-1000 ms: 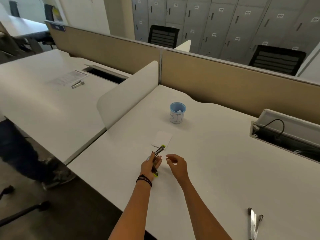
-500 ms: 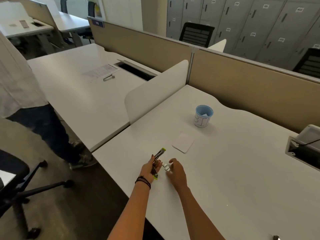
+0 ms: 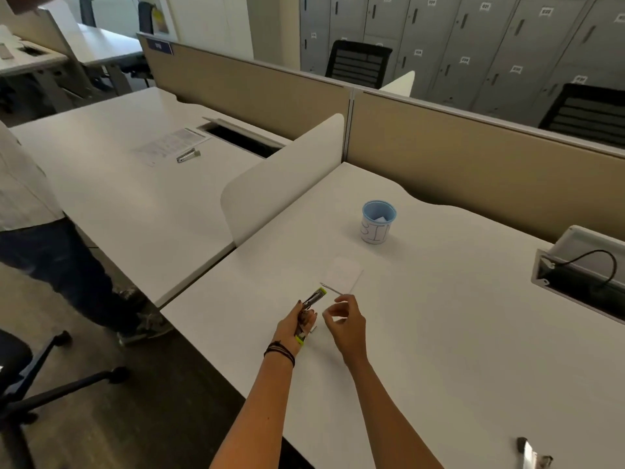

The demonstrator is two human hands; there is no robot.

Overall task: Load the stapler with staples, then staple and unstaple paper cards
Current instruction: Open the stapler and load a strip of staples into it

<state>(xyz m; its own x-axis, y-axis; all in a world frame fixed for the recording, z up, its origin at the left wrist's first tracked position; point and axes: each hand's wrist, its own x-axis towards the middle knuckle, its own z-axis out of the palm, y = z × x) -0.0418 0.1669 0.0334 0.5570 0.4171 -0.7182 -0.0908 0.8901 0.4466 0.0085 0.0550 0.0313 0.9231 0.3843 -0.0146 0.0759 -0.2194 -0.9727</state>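
Stapler (image 3: pixel 313 298) gripped in left hand (image 3: pixel 291 328), right hand (image 3: pixel 350 330) just beside.

Your desk (image 3: pixel 439 333): white top, wavy far edge against the tan partition (image 3: pixel 473 170). On it, a blue cup (image 3: pixel 378 222) with a handwritten label stands far centre. White paper cards (image 3: pixel 342 274) lie flat, nearer you than the cup. A metal tool (image 3: pixel 528 455) lies at the near right. A cable well (image 3: pixel 581 282) is sunk in the right side. The neighbouring desk (image 3: pixel 118 204) carries a printed sheet (image 3: pixel 170 146), with a small metal piece (image 3: pixel 188 155) touching it.
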